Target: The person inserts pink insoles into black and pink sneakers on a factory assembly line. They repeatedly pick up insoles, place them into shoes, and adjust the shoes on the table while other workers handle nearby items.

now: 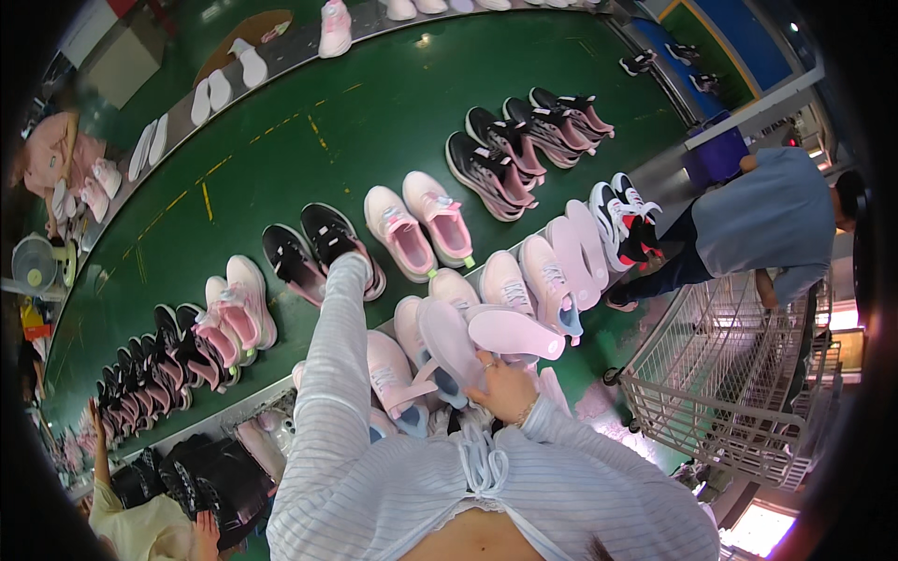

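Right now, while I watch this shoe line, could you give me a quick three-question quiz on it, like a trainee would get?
1. Which of the wearer's hands is at the pale pink insoles?
2. True or false: the wire cart stands on the wearer's left.
3. Fill in: the striped left sleeve reaches to a ____ sneaker.

Key: 1 right hand; 2 false, the wire cart is on the right; 3 black.
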The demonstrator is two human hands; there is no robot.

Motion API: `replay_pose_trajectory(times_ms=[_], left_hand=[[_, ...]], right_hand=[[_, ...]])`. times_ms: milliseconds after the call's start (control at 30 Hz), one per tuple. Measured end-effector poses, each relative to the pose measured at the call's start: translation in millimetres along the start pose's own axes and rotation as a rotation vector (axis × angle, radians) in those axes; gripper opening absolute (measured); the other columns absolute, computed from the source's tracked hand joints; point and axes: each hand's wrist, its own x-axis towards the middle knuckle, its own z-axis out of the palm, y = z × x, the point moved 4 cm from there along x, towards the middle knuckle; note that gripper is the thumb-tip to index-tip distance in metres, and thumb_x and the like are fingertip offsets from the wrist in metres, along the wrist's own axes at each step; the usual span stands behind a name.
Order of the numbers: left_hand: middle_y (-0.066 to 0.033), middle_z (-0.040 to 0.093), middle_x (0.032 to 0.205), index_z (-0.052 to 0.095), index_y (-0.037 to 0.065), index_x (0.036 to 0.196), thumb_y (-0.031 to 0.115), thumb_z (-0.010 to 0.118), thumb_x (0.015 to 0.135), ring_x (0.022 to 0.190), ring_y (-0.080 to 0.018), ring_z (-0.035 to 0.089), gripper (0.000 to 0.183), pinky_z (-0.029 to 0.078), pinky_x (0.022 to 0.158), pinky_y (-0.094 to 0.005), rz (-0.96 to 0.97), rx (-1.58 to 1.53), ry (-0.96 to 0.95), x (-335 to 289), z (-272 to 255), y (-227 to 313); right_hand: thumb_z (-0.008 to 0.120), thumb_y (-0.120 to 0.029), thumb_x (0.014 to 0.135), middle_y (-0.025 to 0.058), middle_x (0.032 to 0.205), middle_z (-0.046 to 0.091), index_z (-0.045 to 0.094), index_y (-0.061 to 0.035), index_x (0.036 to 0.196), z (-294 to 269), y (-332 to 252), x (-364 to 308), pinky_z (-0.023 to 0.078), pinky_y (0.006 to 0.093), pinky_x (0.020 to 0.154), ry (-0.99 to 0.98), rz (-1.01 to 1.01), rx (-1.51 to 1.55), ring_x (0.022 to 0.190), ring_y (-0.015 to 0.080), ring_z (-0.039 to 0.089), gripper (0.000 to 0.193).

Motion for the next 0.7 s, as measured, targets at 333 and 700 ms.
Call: replay_pose_trajectory(times_ms=[333,700], left_hand=[[-0.0018,0.053,0.089,0.05,0.019,0.089,0.034,0.039,0.073,0.079,-0.0217,0.05,0.024,0.043,0.063,-0.0359,0.26,0.455,-0.03,-49,51,33],[0.0029,0.055,0.081,0.052,0.026,0.08,0.047,0.039,0.071,0.067,-0.0223,0.053,0.027,0.047,0.052,-0.0401,1.037,2.124,0.093,-23,90,34]], right_hand=[[0.06,-0.034,0.063,0.0172,0.09,0.051,0.033,-0.0027,0.101,34,16,24,0.043,0.0397,0.061,-0.047,-0.03,0.338,0.074,0.0339,0.053,0.055],[0.058,-0.037,0.064,0.0137,0.086,0.054,0.046,-0.008,0.095,-20,5,5,0.044,0.0346,0.05,0.205,-0.192,0.149,0.063,0.0281,0.055,0.044]])
